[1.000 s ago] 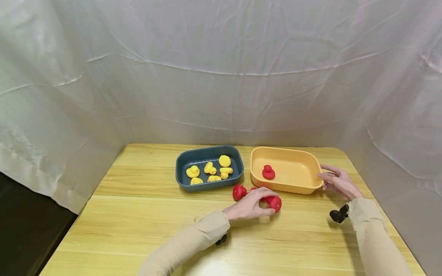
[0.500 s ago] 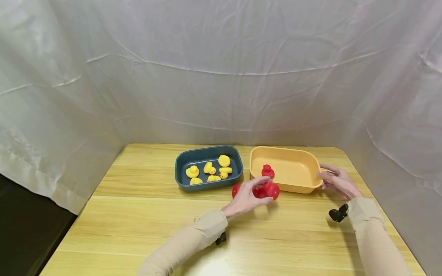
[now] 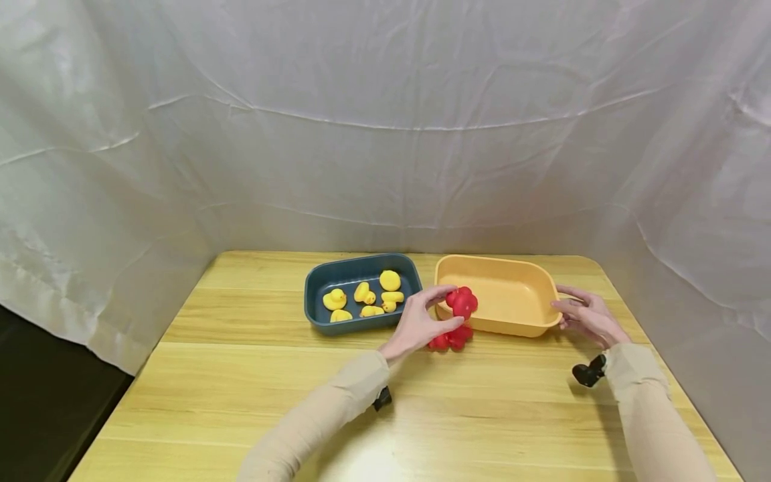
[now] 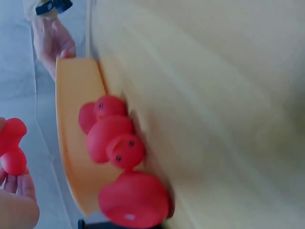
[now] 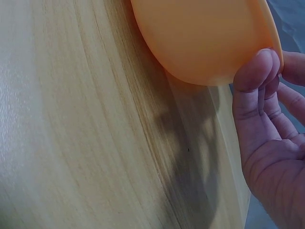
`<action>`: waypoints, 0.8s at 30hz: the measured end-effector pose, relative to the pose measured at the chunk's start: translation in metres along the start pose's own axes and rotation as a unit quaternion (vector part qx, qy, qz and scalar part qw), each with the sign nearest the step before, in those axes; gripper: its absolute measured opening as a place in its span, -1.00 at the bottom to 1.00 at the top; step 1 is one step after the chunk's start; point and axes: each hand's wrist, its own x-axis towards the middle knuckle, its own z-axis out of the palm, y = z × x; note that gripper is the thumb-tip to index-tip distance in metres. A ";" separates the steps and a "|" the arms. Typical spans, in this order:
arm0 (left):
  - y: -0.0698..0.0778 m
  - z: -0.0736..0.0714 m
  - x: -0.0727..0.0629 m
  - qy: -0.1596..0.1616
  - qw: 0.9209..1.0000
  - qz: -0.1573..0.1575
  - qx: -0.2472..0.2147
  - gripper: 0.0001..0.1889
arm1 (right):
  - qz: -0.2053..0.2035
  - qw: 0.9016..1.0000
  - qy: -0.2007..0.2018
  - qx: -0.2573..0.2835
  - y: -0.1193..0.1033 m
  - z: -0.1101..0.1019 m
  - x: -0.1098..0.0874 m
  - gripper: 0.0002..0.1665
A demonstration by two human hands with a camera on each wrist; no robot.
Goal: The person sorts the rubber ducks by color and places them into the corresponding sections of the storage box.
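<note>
My left hand (image 3: 419,321) pinches a red rubber duck (image 3: 462,304) between thumb and fingertips, over the near left corner of the orange tub (image 3: 518,327). In the left wrist view that red duck (image 4: 13,138) shows at the left edge, raised above the table. Beneath the hand, several more red ducks (image 3: 459,337) lie close together along the tub's near wall. The red duck inside the tub is hidden behind the hand and its duck. At the tub's right end my right hand (image 3: 593,318) grips the rim, with the thumb (image 5: 255,71) on the near side.
A dark blue tub (image 3: 355,328) with several yellow ducks (image 3: 334,299) stands left of the orange one. Both are near the back of the wooden table (image 3: 512,415). A pale curtain (image 3: 385,167) hangs behind and along the sides.
My left hand has lifted a red duck off the table and carried it back and slightly left, up to the orange tub's rim. The right hand keeps its place on the tub.
</note>
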 end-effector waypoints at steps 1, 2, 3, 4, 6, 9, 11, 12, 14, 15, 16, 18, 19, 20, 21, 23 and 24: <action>0.001 -0.002 0.002 0.002 1.000 -0.002 0.005 -0.43 | 0.001 1.000 0.000 -0.001 0.000 0.000 0.000 -0.04; 0.001 -0.004 0.004 0.004 1.000 -0.005 0.010 -0.42 | 0.002 1.000 0.001 -0.003 0.000 0.000 0.000 -0.04; 0.002 -0.006 0.005 0.005 1.000 -0.008 0.015 -0.42 | 0.003 1.000 0.001 -0.003 -0.001 0.000 0.000 -0.03; 0.002 -0.008 0.007 0.006 1.000 -0.012 0.019 -0.41 | 0.004 1.000 0.002 -0.004 -0.001 0.000 0.000 -0.03; 0.002 -0.011 0.011 0.005 0.999 -0.020 0.026 -0.40 | 0.004 1.000 0.003 -0.005 0.000 0.000 0.000 -0.03; 0.002 -0.013 0.016 -0.002 0.999 -0.025 0.038 -0.38 | 0.003 1.000 0.003 -0.001 0.000 0.000 0.000 -0.04; 0.002 -0.015 0.020 -0.008 0.998 -0.026 0.050 -0.38 | 0.001 1.000 0.002 0.000 0.000 0.000 0.000 -0.04; 0.002 -0.015 0.022 -0.010 0.998 -0.026 0.056 -0.38 | 0.000 1.000 0.002 0.000 0.001 0.000 0.000 -0.04; 0.002 -0.016 0.027 -0.016 0.997 -0.027 0.067 -0.38 | 0.000 1.000 0.002 -0.002 0.001 0.000 0.000 -0.04; 0.002 -0.016 0.029 -0.018 0.997 -0.029 0.072 -0.38 | 0.001 1.000 0.002 -0.003 0.000 0.000 0.000 -0.03; 0.002 -0.016 0.031 -0.021 0.996 -0.030 0.075 -0.38 | 0.002 1.000 0.003 -0.003 0.000 0.000 0.000 -0.03; 0.002 -0.016 0.034 -0.027 0.996 -0.034 0.083 -0.38 | 0.004 1.000 0.003 -0.003 0.000 0.000 0.000 -0.03; 0.002 -0.016 0.036 -0.030 0.995 -0.036 0.089 -0.38 | 0.005 1.000 0.004 -0.002 0.000 0.000 0.000 -0.03; 0.002 -0.016 0.037 -0.032 0.994 -0.036 0.095 -0.38 | 0.005 1.000 0.004 -0.002 0.000 0.000 0.000 -0.03; 0.002 -0.016 0.038 -0.035 0.994 -0.036 0.101 -0.38 | 0.006 1.000 0.004 -0.001 0.000 0.000 0.000 -0.03; 0.002 -0.014 0.041 -0.038 0.992 -0.039 0.115 -0.38 | 0.004 1.000 0.004 0.000 0.000 0.000 0.000 -0.04; 0.002 -0.013 0.042 -0.039 0.991 -0.040 0.122 -0.39 | 0.004 1.000 0.003 0.001 0.000 0.000 0.000 -0.04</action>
